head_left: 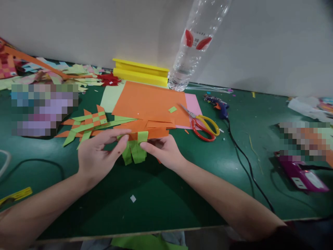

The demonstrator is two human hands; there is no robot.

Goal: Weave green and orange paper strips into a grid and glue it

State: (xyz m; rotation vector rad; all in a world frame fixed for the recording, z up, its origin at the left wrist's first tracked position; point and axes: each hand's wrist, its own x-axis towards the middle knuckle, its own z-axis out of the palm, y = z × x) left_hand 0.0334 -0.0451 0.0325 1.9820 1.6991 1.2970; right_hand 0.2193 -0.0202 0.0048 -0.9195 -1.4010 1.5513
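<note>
My left hand [100, 152] and my right hand [162, 151] meet over a small weave of green paper strips [135, 151] and orange paper strips [153, 130] on the green table. The left thumb and fingers pinch the left edge of the weave. The right fingers grip its right side from below. Green strip ends hang down between the two hands. A finished orange-and-green woven piece [90, 123] with pointed ends lies just left of the hands.
An orange sheet [148, 102] lies behind the hands over pale green and pink sheets. Scissors [204, 126] with yellow and red handles, a glue gun [218, 104] with its black cord, a clear bottle [194, 45], folded yellow paper [140, 71], paper scraps [52, 73] and a magenta device [303, 173] surround it.
</note>
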